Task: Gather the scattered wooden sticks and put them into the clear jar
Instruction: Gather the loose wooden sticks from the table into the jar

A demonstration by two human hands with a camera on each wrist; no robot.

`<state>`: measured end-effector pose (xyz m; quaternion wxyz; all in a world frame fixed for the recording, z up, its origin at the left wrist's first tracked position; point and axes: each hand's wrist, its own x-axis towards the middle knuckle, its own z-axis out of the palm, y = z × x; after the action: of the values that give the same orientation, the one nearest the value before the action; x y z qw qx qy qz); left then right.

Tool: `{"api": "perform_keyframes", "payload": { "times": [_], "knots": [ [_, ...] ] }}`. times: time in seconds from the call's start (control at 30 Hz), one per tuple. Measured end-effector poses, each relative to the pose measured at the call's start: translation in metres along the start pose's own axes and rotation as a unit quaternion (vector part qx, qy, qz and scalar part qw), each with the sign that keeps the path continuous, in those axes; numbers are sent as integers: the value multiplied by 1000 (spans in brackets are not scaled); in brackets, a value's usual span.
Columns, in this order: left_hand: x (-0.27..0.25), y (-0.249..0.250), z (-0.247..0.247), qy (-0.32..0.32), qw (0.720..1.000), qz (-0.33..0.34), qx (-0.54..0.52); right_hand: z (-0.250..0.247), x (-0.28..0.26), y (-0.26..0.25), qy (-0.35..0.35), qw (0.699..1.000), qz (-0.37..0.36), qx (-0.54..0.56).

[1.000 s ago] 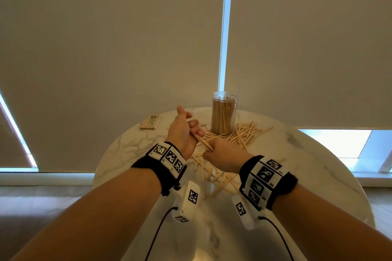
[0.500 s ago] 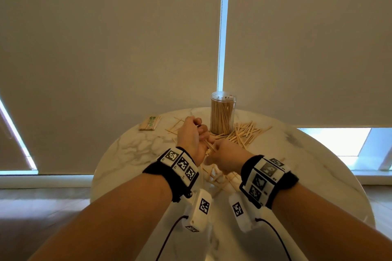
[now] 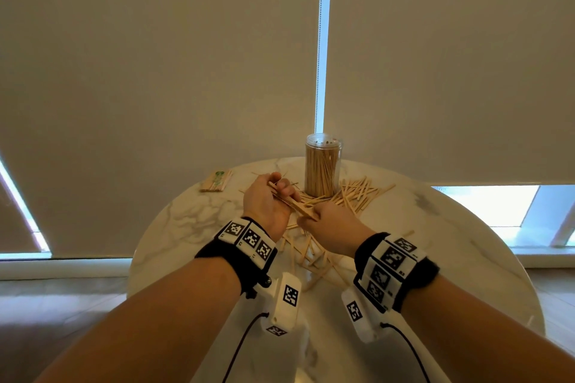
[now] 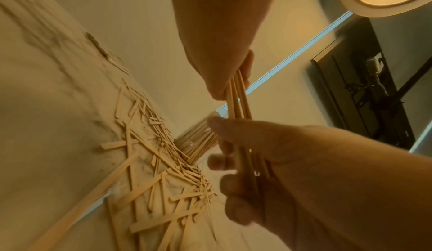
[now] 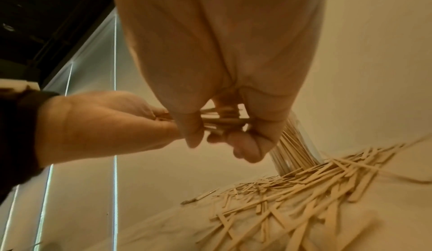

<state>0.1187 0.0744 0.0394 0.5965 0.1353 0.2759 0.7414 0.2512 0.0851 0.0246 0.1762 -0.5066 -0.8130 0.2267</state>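
Together, left hand (image 3: 264,202) and right hand (image 3: 329,222) seemingly grip one stick bundle (image 3: 294,204).

The jar (image 3: 323,165) stands upright at the far middle of the desk (image 3: 451,246), with sticks inside it. Loose sticks (image 3: 362,193) lie on the desk to its right, in front of it and under the hands. A small bundle (image 3: 216,180) lies apart at the far left edge.
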Motion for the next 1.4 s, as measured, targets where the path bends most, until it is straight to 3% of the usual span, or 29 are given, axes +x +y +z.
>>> {"api": "perform_keyframes", "payload": {
  "times": [0.23, 0.43, 0.53, 0.67, 0.8, 0.93, 1.03, 1.17, 1.27, 1.4],
  "knots": [
    [12, -2, 11, -5, 1000, -19, -3, -6, 7, -1, 41, 996, -68, 33],
    [45, 10, 23, -5, 983, -23, 180, -37, 28, 6, 87, 990, -88, 74],
    [68, 19, 42, 3, 955, 2, 296, -70, 56, 14, 125, 990, -57, 24],
    [117, 26, 61, -3, 869, 45, 493, -127, 105, 17, 175, 979, -28, -103],
    [164, 15, 64, -51, 808, 61, 584, -160, 154, 2, 122, 949, -6, -290],
    [195, -8, 64, -70, 751, 70, 653, -166, 192, -22, 47, 895, -15, -442],
    [207, -18, 58, -88, 768, 81, 629, -157, 212, -37, -17, 853, -13, -522],
    [214, -18, 48, -107, 760, 106, 633, -134, 244, -38, -108, 836, 12, -538],
    [219, -20, 42, -95, 755, 105, 640, -114, 258, -28, -101, 811, -1, -576],
    [221, -24, 40, -98, 754, 112, 639, -104, 261, -22, -80, 855, -2, -513]
  ]
}}
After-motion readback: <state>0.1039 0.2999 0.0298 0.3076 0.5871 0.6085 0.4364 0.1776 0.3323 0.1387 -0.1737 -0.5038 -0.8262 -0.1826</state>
